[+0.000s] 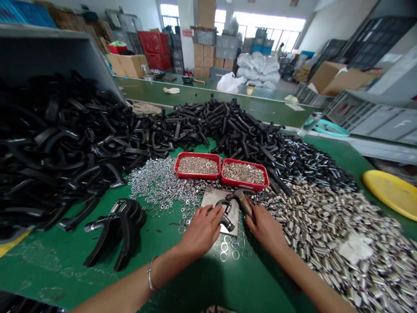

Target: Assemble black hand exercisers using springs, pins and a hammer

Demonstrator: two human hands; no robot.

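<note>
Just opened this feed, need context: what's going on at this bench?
A person's left hand is on a black part lying on a metal plate. The right hand grips a hammer, its head close by. Two red trays sit just beyond, between loose rings and metal sleeves.

2 red trays [197,176] beyond L fingers [215,214]; 1 hammer [243,200] in R fingers [250,223]; under L fingers: 1 blk part [227,222], 1 metal plate [208,198]; well R: 1 yellow dish [391,191].
</note>
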